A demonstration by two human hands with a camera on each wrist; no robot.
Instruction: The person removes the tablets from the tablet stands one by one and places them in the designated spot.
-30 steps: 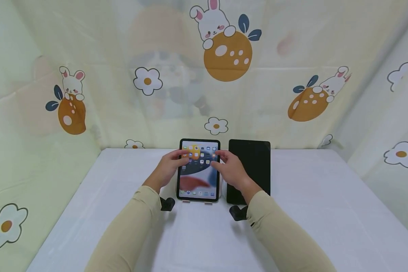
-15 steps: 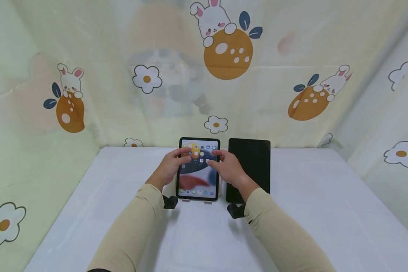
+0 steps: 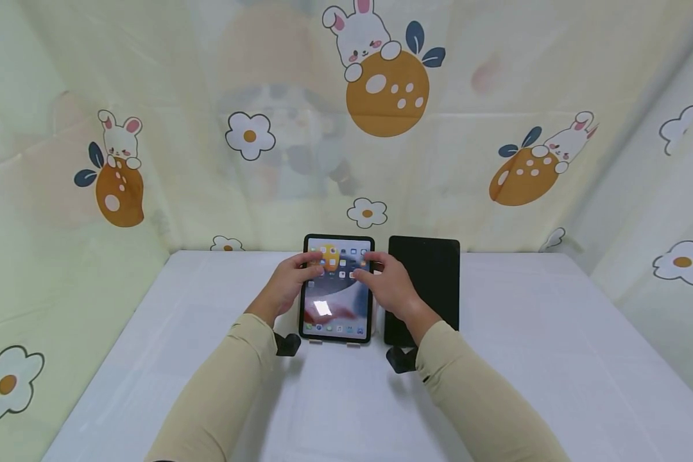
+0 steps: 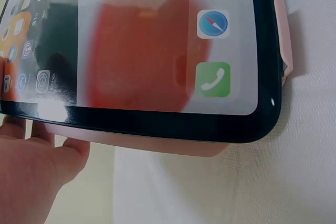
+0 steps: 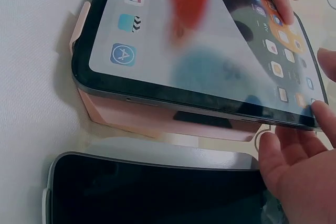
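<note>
A tablet (image 3: pixel 337 292) with a lit home screen leans upright on a pink stand (image 5: pixel 131 111). My left hand (image 3: pixel 280 285) grips its upper left edge, thumb and a finger over the screen. In the left wrist view, other fingers (image 4: pixel 44 132) curl beside and behind the edge. My right hand (image 3: pixel 395 289) grips the opposite edge the same way. In the right wrist view its thumb reaches the screen, and curled fingers (image 5: pixel 270 148) sit behind the edge. A second tablet (image 3: pixel 430 276), its screen dark, stands just right, partly hidden by my right wrist.
Both tablets stand near the back of a white-covered table (image 3: pixel 335 404). Behind them hangs a pale curtain (image 3: pixel 300 186) printed with rabbits and flowers. Black wrist mounts (image 3: pixel 403 360) hang under both wrists.
Both hands have shifted slightly inward over the lit tablet since the first frame. A bright glare patch now shows on its lower screen. The dark tablet has not moved.
</note>
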